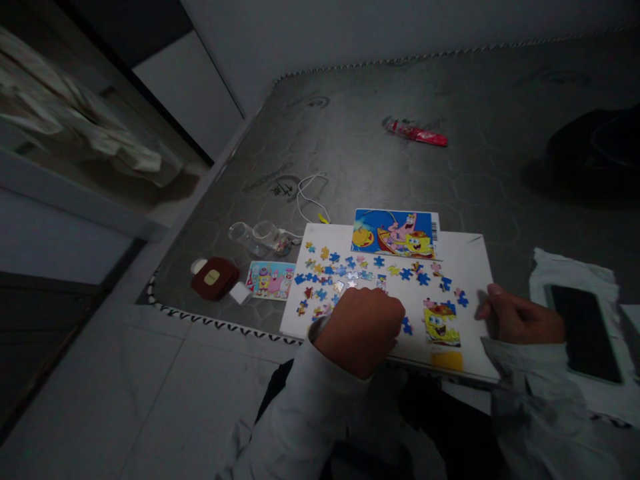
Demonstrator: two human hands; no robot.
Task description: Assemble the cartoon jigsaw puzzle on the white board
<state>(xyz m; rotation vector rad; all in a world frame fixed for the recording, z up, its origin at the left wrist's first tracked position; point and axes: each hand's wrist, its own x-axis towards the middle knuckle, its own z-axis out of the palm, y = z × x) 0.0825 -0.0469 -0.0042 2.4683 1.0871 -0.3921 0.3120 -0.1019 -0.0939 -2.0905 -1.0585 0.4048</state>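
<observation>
Loose jigsaw pieces (342, 270) lie spread over a white board (473, 267), mostly on its left and middle. My left hand (363, 327) is closed over the board's front middle, knuckles up; its fingertips and anything in them are hidden. A blue jigsaw piece (407, 326) lies just right of it. My right hand (525, 320) rests at the board's right edge, thumb and forefinger apart with nothing visible between them. Between the hands is a joined puzzle section (441, 323) showing a yellow cartoon face. A blue picture card (395, 233) lies at the board's back.
A dark phone (585, 333) lies on white cloth (550, 267) at right. Left of the board are a second picture card (273, 280), clear containers (265, 233), a brown case (215, 278) and a white cable (305, 197). A red packet (417, 133) lies farther back.
</observation>
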